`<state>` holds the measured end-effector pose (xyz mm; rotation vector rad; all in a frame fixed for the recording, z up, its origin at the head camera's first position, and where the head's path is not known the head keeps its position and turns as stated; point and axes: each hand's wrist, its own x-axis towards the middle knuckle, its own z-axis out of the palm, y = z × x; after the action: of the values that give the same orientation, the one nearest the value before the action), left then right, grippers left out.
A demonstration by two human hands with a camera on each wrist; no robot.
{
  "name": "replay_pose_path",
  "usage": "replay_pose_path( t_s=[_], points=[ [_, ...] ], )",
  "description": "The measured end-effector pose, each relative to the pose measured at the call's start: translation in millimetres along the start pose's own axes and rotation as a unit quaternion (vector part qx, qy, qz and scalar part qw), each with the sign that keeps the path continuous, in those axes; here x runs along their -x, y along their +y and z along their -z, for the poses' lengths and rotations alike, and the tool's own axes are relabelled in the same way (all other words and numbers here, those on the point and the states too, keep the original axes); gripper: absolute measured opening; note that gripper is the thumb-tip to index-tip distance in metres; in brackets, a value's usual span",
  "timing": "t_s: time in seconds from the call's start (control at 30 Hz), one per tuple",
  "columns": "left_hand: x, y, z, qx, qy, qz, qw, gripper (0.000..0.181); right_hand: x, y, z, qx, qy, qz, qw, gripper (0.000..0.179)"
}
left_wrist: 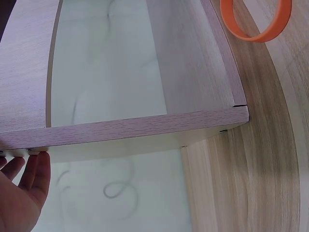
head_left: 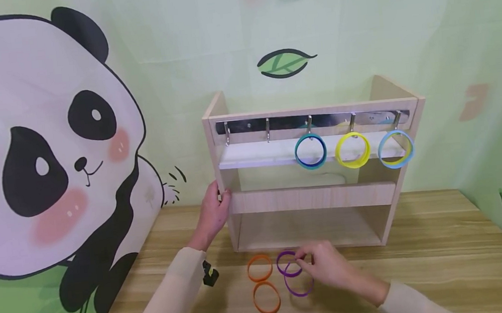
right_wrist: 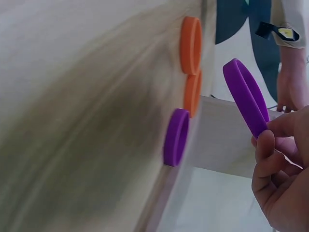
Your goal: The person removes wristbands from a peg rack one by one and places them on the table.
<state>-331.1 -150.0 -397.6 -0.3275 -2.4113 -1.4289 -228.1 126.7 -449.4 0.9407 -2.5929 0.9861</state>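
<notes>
My right hand [head_left: 327,265] pinches a purple wristband [right_wrist: 241,96] between thumb and fingers, holding it clear of the table. A second purple wristband [right_wrist: 170,140] lies on the table, close to the front of a small wooden shelf [head_left: 311,197]. Two orange wristbands, a farther one [head_left: 249,272] and a nearer one [head_left: 257,304], lie left of it. My left hand [head_left: 213,211] holds the shelf's left side panel, with its fingers against the outer face in the left wrist view. Teal [head_left: 298,159], yellow [head_left: 339,160] and light blue [head_left: 382,156] wristbands hang from hooks on the shelf.
A metal hook rail [head_left: 290,122] runs across the top of the shelf; its two leftmost hooks hold nothing. The wood-grain table [head_left: 447,258] extends to both sides. A printed panda backdrop [head_left: 174,108] stands behind it.
</notes>
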Motion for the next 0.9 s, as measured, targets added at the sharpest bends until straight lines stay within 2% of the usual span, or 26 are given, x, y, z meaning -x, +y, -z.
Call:
replay_pose_path(
  t_s=[0.13, 0.43, 0.67, 0.9],
  points=[
    [-0.5, -0.2, -0.1, -0.001, 0.0, -0.001, 1.0, 0.047, 4.6, 5.8, -6.3, -0.011, -0.01, -0.002, 0.9999, 0.006],
    [-0.6, 0.1, -0.7, 0.0, -0.001, -0.002, 1.0, 0.047, 12.4, 16.0, -14.9, -0.021, -0.041, -0.041, 0.9981, 0.005],
    [-1.0, 0.0, -0.6, 0.001, 0.0, -0.001, 1.0, 0.047, 15.5, 23.7, -20.7, -0.014, -0.066, -0.027, 0.9974, 0.004],
    [-0.6, -0.3, -0.5, -0.002, 0.001, -0.001, 1.0, 0.048, 14.8, 29.0, -24.8, -0.016, -0.071, -0.008, 0.9973, 0.006]
  ],
)
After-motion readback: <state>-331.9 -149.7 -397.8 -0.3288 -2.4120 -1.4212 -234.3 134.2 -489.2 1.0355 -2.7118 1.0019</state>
